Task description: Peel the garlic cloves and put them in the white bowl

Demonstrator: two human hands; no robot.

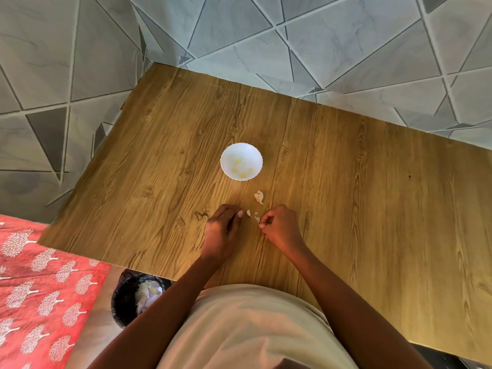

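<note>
Closest to me is the pale shirt point(255, 326) filling the bottom of the view, with both forearms reaching out from it over the wooden table point(346, 182). Below the table's near edge on my left I see a dark bin point(125, 296) with crumpled pale scraps inside, and beside that a red cloth point(40, 288) printed with white trees.

My left hand point(222, 230) lies knuckles up on the table, fingers curled under and pressed together, one fingertip poking out toward the middle. I cannot tell whether it holds anything underneath. My right hand point(279, 227) is just across from it, fingers curled in tight, with the tips pinching at a small pale bit of skin point(257, 217) at its left edge; how firm that pinch is I cannot make out.

Between the two hands sits a small clove point(248, 213) on the wood, near the left fingertip but apart from it. A little farther out, between the hands and the bowl point(229, 155), lies a larger piece of garlic point(259, 197) with papery skin on it, touching neither.

The bowl stands farther out on the table. Inside it I see a few yellowish peeled cloves point(241, 169) scattered over the bottom.

Grey tiles point(239, 35) with a triangle pattern lie beyond the table.
</note>
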